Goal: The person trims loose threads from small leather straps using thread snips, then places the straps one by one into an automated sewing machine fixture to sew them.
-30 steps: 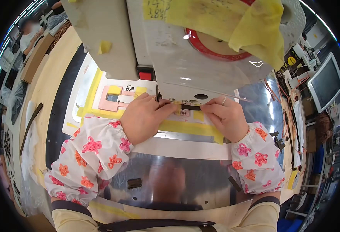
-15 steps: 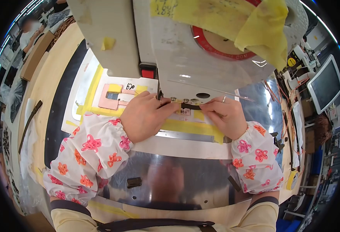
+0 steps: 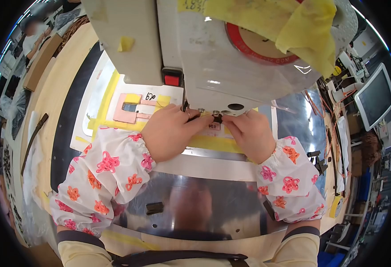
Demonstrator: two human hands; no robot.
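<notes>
Black handwritten number "620" on the white plate, with marks on yellow tape too unclear for reading.

white-framed monitor at right, cardboard box at left

Sleeve covers, lower left and lower right: white with pink and orange flowers
Strip, centre: dark
Switch, upper centre: red
Tape, upper right: yellow
Machine column, top: off-white
</notes>
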